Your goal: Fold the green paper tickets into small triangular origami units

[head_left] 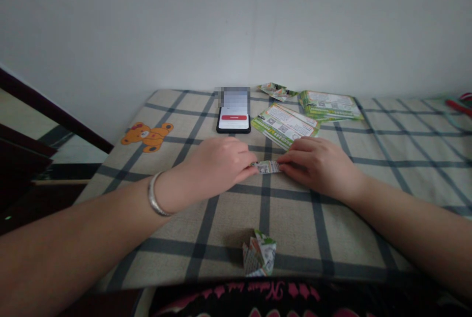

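Note:
My left hand and my right hand meet at the middle of the checked tablecloth. Between their fingertips lies a small folded strip of printed paper, pressed flat on the cloth. The fingers of both hands are closed in a pinch on its two ends. A silver bangle is on my left wrist. A folded paper piece stands near the table's front edge, below the hands.
A phone with a lit screen lies beyond my hands. Green printed leaflets lie to its right, with a stack and crumpled scraps behind. A bear print marks the cloth at left. A red object lies far right.

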`<state>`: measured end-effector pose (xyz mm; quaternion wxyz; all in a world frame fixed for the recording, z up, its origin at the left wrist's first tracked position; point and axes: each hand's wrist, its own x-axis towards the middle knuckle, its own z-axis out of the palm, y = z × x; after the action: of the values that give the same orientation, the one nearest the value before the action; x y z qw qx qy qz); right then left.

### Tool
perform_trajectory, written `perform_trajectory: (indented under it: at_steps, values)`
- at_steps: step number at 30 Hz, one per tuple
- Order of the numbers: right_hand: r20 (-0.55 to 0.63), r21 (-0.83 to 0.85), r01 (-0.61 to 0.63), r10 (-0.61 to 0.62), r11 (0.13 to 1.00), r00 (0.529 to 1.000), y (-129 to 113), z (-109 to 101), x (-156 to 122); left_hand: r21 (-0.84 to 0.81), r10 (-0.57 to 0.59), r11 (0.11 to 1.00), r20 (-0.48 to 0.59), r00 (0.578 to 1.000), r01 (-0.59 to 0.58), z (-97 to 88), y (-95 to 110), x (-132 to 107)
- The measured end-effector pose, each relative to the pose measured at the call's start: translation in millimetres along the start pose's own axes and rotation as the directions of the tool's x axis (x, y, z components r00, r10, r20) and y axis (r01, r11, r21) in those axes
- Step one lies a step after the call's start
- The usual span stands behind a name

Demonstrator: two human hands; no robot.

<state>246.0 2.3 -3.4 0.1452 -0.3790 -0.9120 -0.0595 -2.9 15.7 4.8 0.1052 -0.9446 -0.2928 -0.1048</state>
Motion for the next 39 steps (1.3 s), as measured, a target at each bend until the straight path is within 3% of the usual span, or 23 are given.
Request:
perform_trajectory:
  at_steps: [14, 23, 28, 33, 39]
  values:
    - [0.006, 0.026, -0.023, 0.023, 0.999, 1.000, -7.7, 2.9, 2.7, -0.087, 0.019, 0.996, -0.024, 1.000, -0.021, 8.3, 6.5, 4.1]
    - [-0.039, 0.047, -0.015, 0.017, 0.999, 0.999, -9.4, 2.0, 2.3, -0.129, 0.027, 0.991, -0.107, 0.994, -0.041, 9.4, 9.4, 2.6]
    - [-0.115, 0.064, 0.028, -0.021, 0.998, 0.993, -12.5, 1.5, 0.5, -0.128, 0.017, 0.991, -0.128, 0.992, -0.034, 10.0, 8.9, 3.6]
    - [-0.138, 0.069, 0.095, -0.085, 0.993, 0.987, -15.7, -0.5, 1.3, -0.075, 0.092, 0.992, -0.104, 0.990, -0.100, 9.6, 8.0, 6.0]
    - [-0.110, 0.085, 0.092, -0.083, 0.992, 0.990, -18.7, -1.4, 4.0, -0.045, 0.111, 0.992, -0.125, 0.986, -0.118, 7.0, 9.2, 7.6]
